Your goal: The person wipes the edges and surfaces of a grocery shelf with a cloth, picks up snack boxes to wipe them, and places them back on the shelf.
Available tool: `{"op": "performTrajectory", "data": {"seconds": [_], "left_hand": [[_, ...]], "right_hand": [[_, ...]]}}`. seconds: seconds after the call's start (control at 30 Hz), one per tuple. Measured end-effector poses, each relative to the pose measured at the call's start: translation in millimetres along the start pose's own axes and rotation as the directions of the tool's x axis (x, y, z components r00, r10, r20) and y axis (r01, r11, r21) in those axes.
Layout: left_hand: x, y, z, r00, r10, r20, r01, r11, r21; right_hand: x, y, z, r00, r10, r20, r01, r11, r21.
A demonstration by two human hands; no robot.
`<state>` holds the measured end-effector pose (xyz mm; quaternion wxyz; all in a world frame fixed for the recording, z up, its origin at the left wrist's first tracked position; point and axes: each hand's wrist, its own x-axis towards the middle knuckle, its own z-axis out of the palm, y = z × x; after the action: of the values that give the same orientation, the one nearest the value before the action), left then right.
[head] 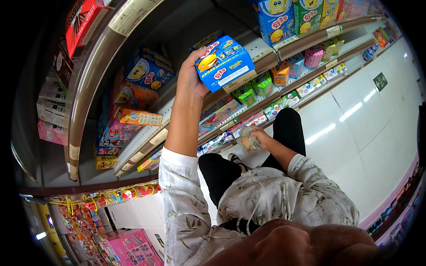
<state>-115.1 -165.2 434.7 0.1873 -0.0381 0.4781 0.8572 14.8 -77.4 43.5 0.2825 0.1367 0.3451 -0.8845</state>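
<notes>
My left hand (192,74) grips a blue snack box (229,66) by its left side, at the front of a shop shelf. Yellow fish-shaped snacks and writing are printed on the box, and a white strip on its lower face also bears writing. Lower down, near my knees, my right hand (262,137) clutches a crumpled greyish cloth (250,141) with an orange patch. Left of the held box, a similar blue carton (149,71) with a cartoon sponge stands on the shelf, beside an orange carton (139,116).
Blue and green snack boxes (275,21) line the shelf at upper right. Below them, small bright packs (246,94) fill lower shelves with protruding price rails (309,38). A curved shelf edge (85,76) rises at left. Pale floor tiles (352,113) spread to the right.
</notes>
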Motion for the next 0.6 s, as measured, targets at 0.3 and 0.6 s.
{"op": "performTrajectory", "data": {"seconds": [0.3, 0.6], "left_hand": [[10, -5, -9, 1.0, -0.007, -0.002, 0.007, 0.999, -0.033], [16, -9, -14, 0.999, -0.023, -0.043, 0.023, 1.0, -0.008]], "right_hand": [[-5, -4, 4, 1.0, 0.018, -0.005, -0.017, 1.0, 0.026], [-6, -8, 6, 0.999, 0.031, 0.039, -0.032, 0.999, 0.02]]}}
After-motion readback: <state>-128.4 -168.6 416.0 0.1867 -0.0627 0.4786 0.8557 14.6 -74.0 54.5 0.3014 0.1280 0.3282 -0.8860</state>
